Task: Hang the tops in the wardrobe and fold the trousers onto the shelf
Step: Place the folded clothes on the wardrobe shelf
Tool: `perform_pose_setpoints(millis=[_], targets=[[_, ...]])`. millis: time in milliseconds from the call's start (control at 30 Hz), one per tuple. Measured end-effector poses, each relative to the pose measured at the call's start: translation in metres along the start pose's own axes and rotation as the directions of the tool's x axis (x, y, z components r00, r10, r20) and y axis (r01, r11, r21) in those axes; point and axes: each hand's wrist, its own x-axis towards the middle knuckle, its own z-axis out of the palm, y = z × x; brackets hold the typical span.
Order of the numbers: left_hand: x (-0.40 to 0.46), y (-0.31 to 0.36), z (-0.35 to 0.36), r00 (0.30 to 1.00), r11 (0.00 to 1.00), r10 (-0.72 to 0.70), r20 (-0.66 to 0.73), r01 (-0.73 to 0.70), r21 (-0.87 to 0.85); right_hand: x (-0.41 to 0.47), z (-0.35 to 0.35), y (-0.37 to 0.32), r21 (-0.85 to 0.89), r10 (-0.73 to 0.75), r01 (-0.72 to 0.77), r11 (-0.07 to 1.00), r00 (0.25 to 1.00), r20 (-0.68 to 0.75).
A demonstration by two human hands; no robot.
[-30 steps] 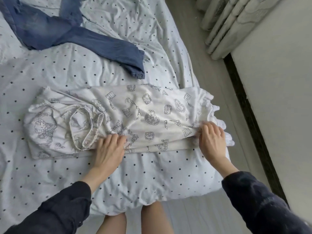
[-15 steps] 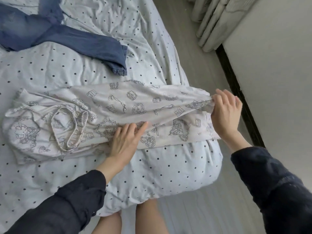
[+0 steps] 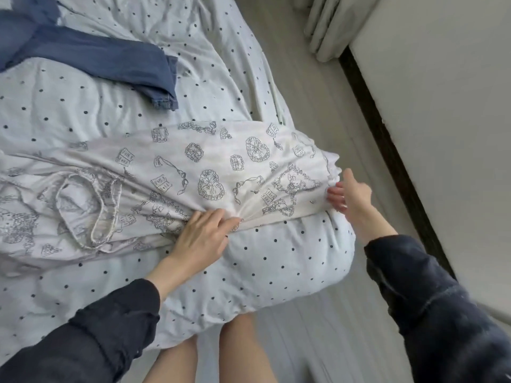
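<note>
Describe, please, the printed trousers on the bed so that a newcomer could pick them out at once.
Start at the polka-dot bed, at its corner nearest the person. The printed trousers lie across it, with the left hand pinching their near edge and the right hand at their frilled hem. Unlike the plain blue jeans further back, they are white with dark line-drawn hearts and ribbons.

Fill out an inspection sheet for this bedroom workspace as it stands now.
Surface: bed with white dotted duvet, rumpled.
Job's things: white printed trousers laid flat across the bed, hems toward the right edge; blue jeans lying beyond them, unfolded.
Clutter: nothing seen.
Hands: left hand bunches the printed trousers' near edge; right hand at the hem end, fingers spread, grip unclear.
Cables: nothing seen.
Surroundings: grey floor, curtain, white wall with dark skirting.
</note>
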Motion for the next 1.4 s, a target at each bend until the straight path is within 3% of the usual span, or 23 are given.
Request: perform_pose_setpoints(millis=[100,233,300,400,500,633,733,800,867,933,1033,1133,1200,1300,1333,1400], targets=[[0.0,-0.001,0.0,1.0,1.0,0.023,-0.008,-0.023,0.004,0.008,0.012,-0.016,0.217,0.182,-0.21,0.953,0.973,0.141],[0.0,0.0,-0.003,1.0,1.0,0.01,-0.012,-0.01,0.009,0.012,0.021,-0.032,0.289,0.313,-0.394,0.872,0.904,0.291],[-0.001,0.0,-0.003,1.0,1.0,-0.001,-0.011,0.001,0.003,0.007,0.022,-0.034,0.333,0.26,-0.311,0.89,0.947,0.187],[-0.001,0.003,-0.006,1.0,1.0,0.005,-0.016,-0.005,-0.014,-0.003,0.011,-0.035,0.416,-0.011,0.029,0.909,0.999,-0.046],[0.001,0.006,-0.005,1.0,1.0,0.007,0.016,-0.007,-0.015,-0.009,-0.009,-0.029,0.471,-0.162,0.155,0.869,0.986,-0.025],[0.001,0.009,0.002,0.997,1.0,0.02,0.074,-0.02,-0.004,0.009,-0.02,0.005,0.324,0.018,0.04,0.945,0.985,-0.173],[0.003,0.013,0.006,0.996,1.0,-0.006,0.084,0.005,0.013,0.015,-0.017,0.025,0.17,0.121,-0.099,0.98,0.985,-0.123],[0.005,0.015,0.003,0.996,1.0,-0.028,0.083,0.027,0.013,0.012,-0.007,0.027,0.012,0.097,-0.096,0.995,0.979,-0.18],[0.004,0.013,-0.002,0.994,0.998,-0.058,0.091,0.059,-0.008,-0.008,0.008,0.024,-0.311,-0.097,-0.011,0.95,0.94,-0.328],[-0.003,0.006,-0.009,0.996,0.997,-0.082,0.045,0.082,-0.011,-0.032,0.029,0.02,-0.61,-0.391,0.187,0.77,0.894,-0.22],[-0.019,-0.014,-0.022,0.986,0.988,-0.153,-0.07,0.153,-0.006,-0.061,0.068,0.013,-0.717,-0.543,0.406,0.566,0.838,0.046],[-0.044,-0.049,-0.04,0.95,0.964,-0.261,-0.17,0.267,0.016,-0.101,0.119,0.01,-0.705,-0.611,0.561,0.434,0.758,0.227],[-0.077,-0.082,-0.058,0.916,0.931,-0.349,-0.199,0.364,0.038,-0.144,0.163,0.02,-0.605,-0.7,0.713,0.354,0.631,0.335],[-0.107,-0.114,-0.073,0.851,0.873,-0.468,-0.239,0.487,0.027,-0.192,0.203,0.039,-0.401,-0.731,0.85,0.34,0.508,0.457],[-0.124,-0.128,-0.08,0.821,0.846,-0.504,-0.27,0.532,0.041,-0.212,0.222,0.047,-0.37,-0.704,0.865,0.339,0.494,0.511],[-0.149,-0.149,-0.088,0.749,0.791,-0.576,-0.327,0.612,0.006,-0.235,0.251,0.061,-0.425,-0.611,0.841,0.334,0.537,0.582]])
